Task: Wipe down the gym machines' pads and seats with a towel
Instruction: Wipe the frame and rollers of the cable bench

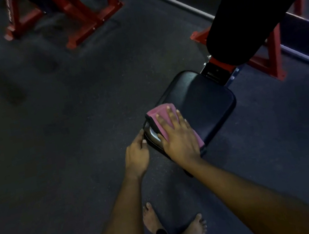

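Head view: red-framed machine (pixel 82 34) at 11 o'clock and back pad (pixel 254 8) at 2 look still to do, seat (pixel 204 104) at centre mid-wipe, pink towel (pixel 161 109) on its 8 o'clock corner under flat, spread right hand (pixel 180 139), left hand (pixel 136 156) touching the rim, grip unclear.

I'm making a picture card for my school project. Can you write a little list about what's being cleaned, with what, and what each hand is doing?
place: gym, machines with a red frame
being wiped: black seat of a bench
tool: pink towel, on the seat's near end
right hand: flat on the towel, fingers spread, pressing down
left hand: touches the seat's near corner, holds nothing
back pad: black, tilted up behind the seat, untouched
feet: bare, on the floor
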